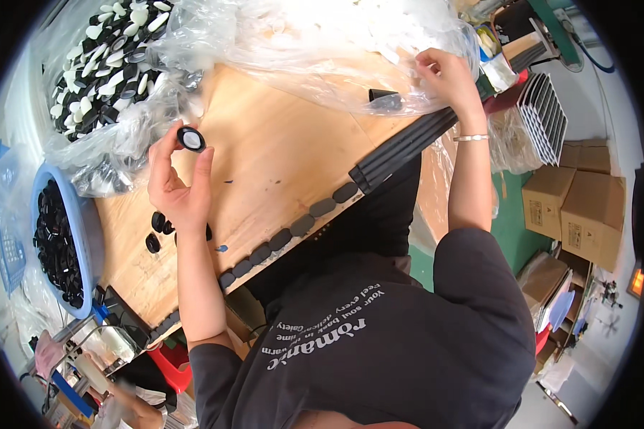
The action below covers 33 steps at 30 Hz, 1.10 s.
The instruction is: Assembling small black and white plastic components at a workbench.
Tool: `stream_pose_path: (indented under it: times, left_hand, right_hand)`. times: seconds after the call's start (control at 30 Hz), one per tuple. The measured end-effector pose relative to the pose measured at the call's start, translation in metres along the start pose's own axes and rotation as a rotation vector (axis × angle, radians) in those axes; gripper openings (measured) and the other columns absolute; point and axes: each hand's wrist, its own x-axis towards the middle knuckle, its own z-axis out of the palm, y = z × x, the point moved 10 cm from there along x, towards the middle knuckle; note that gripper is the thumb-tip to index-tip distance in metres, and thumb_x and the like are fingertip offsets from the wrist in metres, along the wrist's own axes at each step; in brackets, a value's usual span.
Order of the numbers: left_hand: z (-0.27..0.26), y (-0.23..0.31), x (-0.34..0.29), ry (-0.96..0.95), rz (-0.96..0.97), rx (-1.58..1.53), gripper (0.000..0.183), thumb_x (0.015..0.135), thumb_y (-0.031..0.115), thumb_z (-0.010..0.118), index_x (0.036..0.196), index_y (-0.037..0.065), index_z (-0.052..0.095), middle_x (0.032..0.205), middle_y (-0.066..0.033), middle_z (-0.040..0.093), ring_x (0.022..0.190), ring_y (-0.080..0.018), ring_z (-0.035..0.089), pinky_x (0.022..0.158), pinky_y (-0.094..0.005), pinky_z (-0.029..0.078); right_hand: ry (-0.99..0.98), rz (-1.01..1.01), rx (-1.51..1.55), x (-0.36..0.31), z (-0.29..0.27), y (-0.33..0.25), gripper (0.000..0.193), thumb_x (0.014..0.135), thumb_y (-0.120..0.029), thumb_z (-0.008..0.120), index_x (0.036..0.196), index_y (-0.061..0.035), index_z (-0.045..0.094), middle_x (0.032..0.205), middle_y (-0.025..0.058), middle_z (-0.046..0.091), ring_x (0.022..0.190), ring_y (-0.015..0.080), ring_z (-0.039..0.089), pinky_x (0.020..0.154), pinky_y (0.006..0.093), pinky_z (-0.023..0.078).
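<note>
Between the thumb and fingers of my left hand (179, 179), a round black cap (192, 139) with a white disc inside is held up over the wooden table. My right hand (445, 77) is at the far right, at the edge of a clear plastic bag (286, 64) of white pieces. Its fingers are curled together, and whatever they pinch is too small to make out. Close to that hand, a short black tube (383, 98) lies partly under the plastic. Several black caps (152, 243) sit on the table around my left wrist.
A clear bag of black and white parts (111, 71) stands at the far left, near a blue basket (93, 250) of black pieces. Dark padding (302, 226) lines the table's near edge. Cardboard boxes (590, 214) stand right; another person's arm (137, 409) shows lower left.
</note>
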Motion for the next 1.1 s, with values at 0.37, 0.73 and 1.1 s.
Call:
stream_pose_path:
  times: [0.37, 0.73, 1.1]
  left_hand:
    - [-0.005, 0.008, 0.001, 0.031, 0.033, 0.064, 0.046, 0.067, -0.004, 0.073, 0.112, 0.001, 0.063, 0.091, -0.0077, 0.061, 0.083, -0.0176, 0.054, 0.079, -0.0284, 0.044]
    - [-0.019, 0.031, 0.007, 0.115, 0.284, 0.333, 0.044, 0.062, 0.003, 0.080, 0.104, 0.005, 0.067, 0.097, -0.0075, 0.065, 0.092, -0.0259, 0.057, 0.081, -0.0350, 0.046]
    - [-0.021, 0.039, 0.010, 0.120, 0.365, 0.435, 0.048, 0.059, 0.003, 0.079, 0.104, 0.005, 0.065, 0.098, -0.0051, 0.065, 0.090, -0.0266, 0.056, 0.079, -0.0364, 0.047]
  right_hand:
    - [-0.004, -0.204, -0.281, -0.007, 0.012, -0.060, 0.013, 0.080, -0.012, 0.063, 0.087, -0.0038, 0.069, 0.080, 0.0147, 0.064, 0.072, 0.0317, 0.063, 0.066, 0.0366, 0.050]
    - [-0.087, -0.746, 0.717, -0.030, 0.029, -0.300, 0.008, 0.080, 0.001, 0.068, 0.088, 0.0001, 0.067, 0.076, 0.0060, 0.064, 0.066, 0.0109, 0.061, 0.060, 0.0208, 0.049]
    - [-0.092, -0.879, 0.631, -0.026, 0.051, -0.330, 0.005, 0.079, 0.000, 0.069, 0.083, -0.0007, 0.068, 0.073, 0.0067, 0.063, 0.060, 0.0142, 0.058, 0.054, 0.0238, 0.047]
